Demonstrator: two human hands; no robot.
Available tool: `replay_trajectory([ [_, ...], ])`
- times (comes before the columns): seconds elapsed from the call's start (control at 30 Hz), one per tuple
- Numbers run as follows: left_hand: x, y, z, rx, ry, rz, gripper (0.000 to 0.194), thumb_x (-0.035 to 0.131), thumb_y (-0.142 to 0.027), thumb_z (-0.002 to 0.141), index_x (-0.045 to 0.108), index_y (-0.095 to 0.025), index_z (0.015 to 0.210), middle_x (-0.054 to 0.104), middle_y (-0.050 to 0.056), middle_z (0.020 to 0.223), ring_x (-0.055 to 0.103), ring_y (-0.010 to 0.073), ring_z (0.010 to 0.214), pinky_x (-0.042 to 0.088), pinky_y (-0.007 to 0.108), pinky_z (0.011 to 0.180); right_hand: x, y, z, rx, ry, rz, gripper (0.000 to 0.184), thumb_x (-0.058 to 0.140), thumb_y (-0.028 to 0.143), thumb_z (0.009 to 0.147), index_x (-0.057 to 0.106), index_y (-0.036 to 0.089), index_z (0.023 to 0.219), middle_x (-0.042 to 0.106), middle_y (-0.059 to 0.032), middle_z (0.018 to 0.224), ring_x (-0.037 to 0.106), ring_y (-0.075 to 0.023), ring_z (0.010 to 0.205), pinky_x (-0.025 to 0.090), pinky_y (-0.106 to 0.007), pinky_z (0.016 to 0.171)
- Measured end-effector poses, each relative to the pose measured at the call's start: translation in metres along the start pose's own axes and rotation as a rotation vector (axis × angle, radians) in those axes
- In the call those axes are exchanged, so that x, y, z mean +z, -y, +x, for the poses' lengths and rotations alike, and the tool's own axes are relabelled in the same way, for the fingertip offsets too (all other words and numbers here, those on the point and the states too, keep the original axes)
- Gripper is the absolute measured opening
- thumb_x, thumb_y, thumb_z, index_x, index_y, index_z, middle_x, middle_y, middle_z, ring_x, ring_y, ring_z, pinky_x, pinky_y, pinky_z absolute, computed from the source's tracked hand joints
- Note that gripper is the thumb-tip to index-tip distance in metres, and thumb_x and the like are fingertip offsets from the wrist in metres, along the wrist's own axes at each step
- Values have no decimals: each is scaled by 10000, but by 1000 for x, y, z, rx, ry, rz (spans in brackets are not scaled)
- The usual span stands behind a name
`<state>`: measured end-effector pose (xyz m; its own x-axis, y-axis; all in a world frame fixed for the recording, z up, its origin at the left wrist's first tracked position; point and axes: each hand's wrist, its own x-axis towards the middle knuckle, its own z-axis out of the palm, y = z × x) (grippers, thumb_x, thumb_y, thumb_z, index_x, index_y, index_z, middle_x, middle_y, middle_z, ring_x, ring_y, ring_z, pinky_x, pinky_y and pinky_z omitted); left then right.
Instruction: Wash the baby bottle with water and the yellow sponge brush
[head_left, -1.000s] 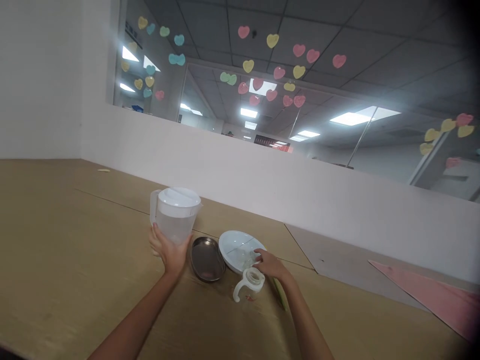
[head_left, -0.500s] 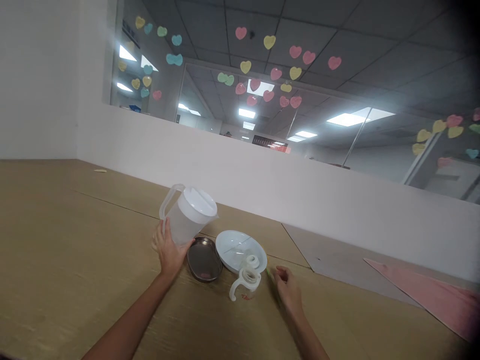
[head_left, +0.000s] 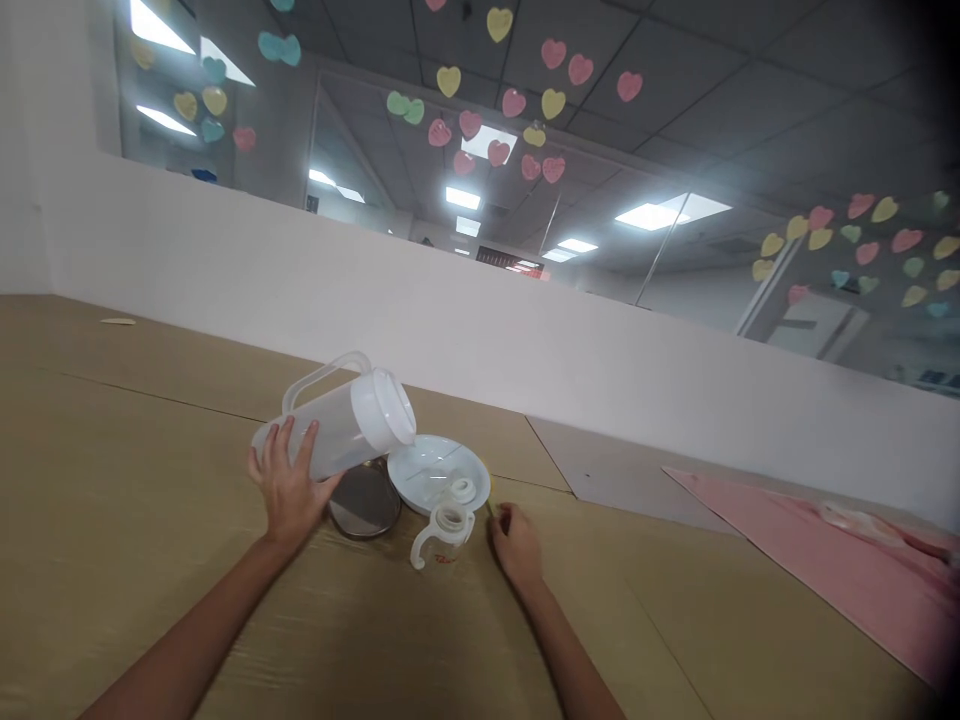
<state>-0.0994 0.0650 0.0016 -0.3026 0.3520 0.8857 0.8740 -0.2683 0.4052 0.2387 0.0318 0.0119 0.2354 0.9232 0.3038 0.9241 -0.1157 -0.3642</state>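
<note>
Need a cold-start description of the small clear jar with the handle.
From the white wall, drop to the brown table and find the pale round plate. The small clear jar is at its near side. Unlike the clear piece in the plate, it stands outside and shows a hooked white handle and red marking.

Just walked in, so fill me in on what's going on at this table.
The left hand holds a lidded pitcher tipped well over, its lid end by the plate. A metal tray lies partly hidden below it. The right hand is curled beside the plate; whether it holds anything is unclear. A clear jar with a white handle sits on the near side of the plate.
</note>
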Motion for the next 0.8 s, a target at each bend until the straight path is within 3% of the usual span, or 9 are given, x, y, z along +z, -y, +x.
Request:
replay_trajectory([
  [0.2,-3,-1,0,111,17,-2,639,641,-407,743,441,-250,1329,300,150,1460,227,360,1349,69,580,1069,-8,10,-5,-76,97,-205,292,415,280,895,645,133,1000,630,-118,1055,545,-231,1009,357,-280,821],
  [0.5,-2,-11,-7,175,79,-1,576,626,-325,755,469,-269,1306,308,121,1465,231,344,1357,68,574,1084,-10,16,-9,-112,136,-330,287,408,269,901,618,126,1034,598,-131,1099,514,-243,1055,343,-297,821],
  [0.8,-3,-17,-6,123,93,-7,597,644,-334,733,475,-254,1300,318,128,1459,236,341,1356,68,565,1088,-8,14,-8,-139,116,-342,282,404,270,898,615,123,1016,604,-128,1076,520,-240,1030,342,-299,802],
])
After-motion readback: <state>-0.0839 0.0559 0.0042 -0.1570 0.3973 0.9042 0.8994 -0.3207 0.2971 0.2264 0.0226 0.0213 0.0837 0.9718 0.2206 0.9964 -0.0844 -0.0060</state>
